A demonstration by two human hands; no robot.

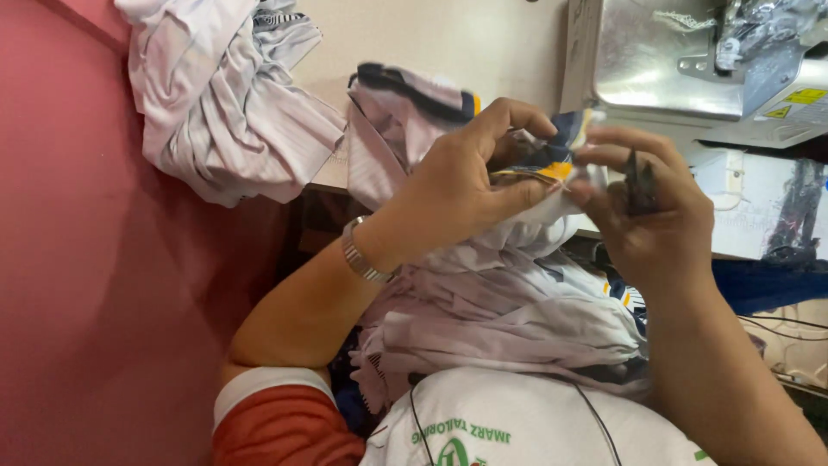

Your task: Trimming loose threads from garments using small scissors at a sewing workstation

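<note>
Garment trim (552,164) lies pinched between left hand (457,185) and right hand (642,211); right hand also closes on thread snips (638,183), just right of trim.

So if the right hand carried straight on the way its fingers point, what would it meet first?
Probably the bunched white fabric with navy and yellow trim that its fingertips already pinch, then the left hand gripping the same fabric from the other side. Depth is hard to judge.
</note>
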